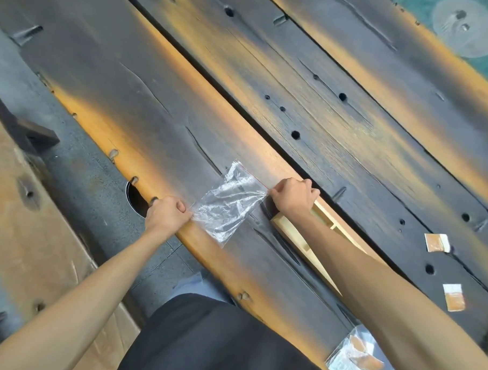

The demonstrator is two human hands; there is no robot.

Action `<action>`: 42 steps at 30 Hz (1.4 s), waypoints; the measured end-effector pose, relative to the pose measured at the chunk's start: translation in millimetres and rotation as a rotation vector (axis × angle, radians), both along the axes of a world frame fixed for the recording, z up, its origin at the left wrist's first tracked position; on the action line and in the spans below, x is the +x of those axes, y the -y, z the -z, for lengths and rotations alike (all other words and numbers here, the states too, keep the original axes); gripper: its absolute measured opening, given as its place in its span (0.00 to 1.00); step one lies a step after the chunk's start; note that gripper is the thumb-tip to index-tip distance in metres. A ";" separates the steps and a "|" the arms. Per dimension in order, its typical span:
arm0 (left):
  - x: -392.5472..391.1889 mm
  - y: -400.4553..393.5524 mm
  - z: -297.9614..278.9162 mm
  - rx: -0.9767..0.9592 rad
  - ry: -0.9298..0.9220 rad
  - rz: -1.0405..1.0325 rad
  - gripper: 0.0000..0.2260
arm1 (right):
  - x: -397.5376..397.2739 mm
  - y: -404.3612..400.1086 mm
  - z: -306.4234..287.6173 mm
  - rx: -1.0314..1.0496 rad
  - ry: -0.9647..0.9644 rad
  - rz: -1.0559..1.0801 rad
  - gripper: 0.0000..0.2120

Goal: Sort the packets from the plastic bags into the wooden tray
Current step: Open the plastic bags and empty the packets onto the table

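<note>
Now both hands hold one clear plastic bag point(231, 202) stretched between them over the near edge of the dark wooden table point(338, 110). The left hand point(167, 213) is closed on one end of the bag, and the right hand point(292, 196) pinches the other end, near the red seal line. This bag looks empty. The wooden tray point(299, 237) lies on the table just under the right forearm, mostly hidden. Two orange packets point(437, 243) point(453, 297) lie further along the table, well apart from the tray. A second bag with packets point(359, 357) rests at the near edge.
</note>
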State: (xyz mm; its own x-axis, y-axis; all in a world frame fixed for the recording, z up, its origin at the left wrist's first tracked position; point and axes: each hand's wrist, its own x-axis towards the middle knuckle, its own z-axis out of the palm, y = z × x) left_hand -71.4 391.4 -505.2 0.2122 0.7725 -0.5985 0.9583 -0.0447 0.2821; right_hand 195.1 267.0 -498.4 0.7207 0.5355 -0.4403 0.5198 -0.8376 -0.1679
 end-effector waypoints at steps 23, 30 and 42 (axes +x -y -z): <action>144.5 204.3 -73.0 0.020 0.359 0.805 0.30 | 34.7 317.9 -55.7 0.355 0.018 0.334 0.28; 189.6 308.6 -70.9 -0.051 0.373 1.140 0.30 | 32.1 437.7 -46.1 0.346 -0.010 0.524 0.27; 261.0 423.5 -40.3 -0.039 0.218 1.572 0.27 | 24.3 514.0 1.7 0.357 -0.306 0.623 0.28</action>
